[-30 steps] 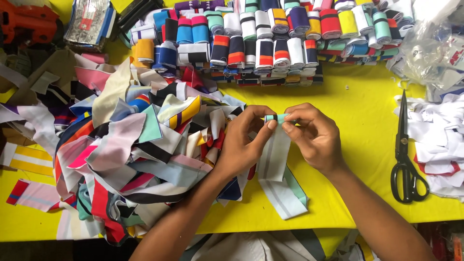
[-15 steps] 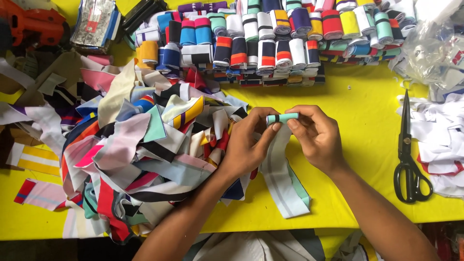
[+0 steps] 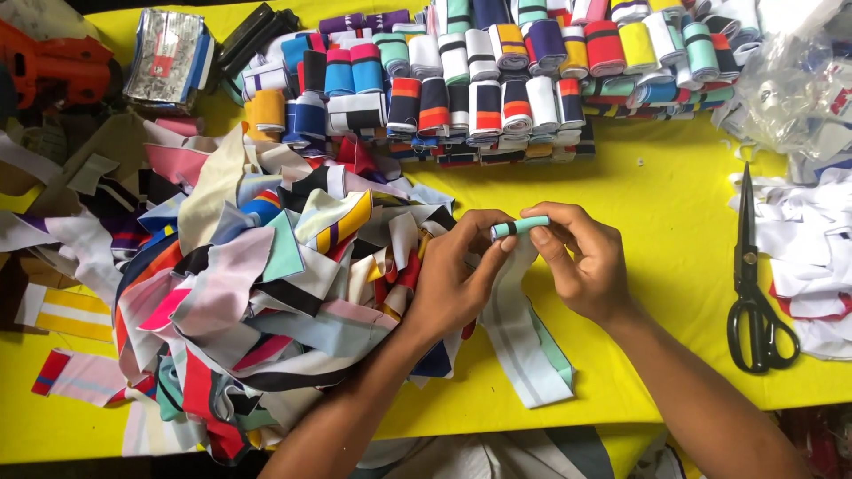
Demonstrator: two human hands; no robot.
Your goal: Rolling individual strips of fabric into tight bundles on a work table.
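My left hand (image 3: 459,277) and my right hand (image 3: 581,258) together pinch the rolled top end of a white, grey and teal fabric strip (image 3: 524,335). The small teal roll (image 3: 519,227) sits between the fingertips of both hands. The rest of the strip trails down over the yellow table (image 3: 657,213) toward me. A big loose heap of multicoloured fabric strips (image 3: 257,284) lies just left of my left hand.
Rows of rolled fabric strips (image 3: 497,80) are stacked at the table's far side. Black scissors (image 3: 753,284) lie at the right, beside white fabric pieces (image 3: 812,257) and a clear plastic bag (image 3: 794,89). An orange tool (image 3: 53,66) and a foil packet (image 3: 169,58) sit far left.
Both hands have kept turning the strip's end, so the teal roll is slightly thicker. The camera view shifted a little; the hands stay in the same place.
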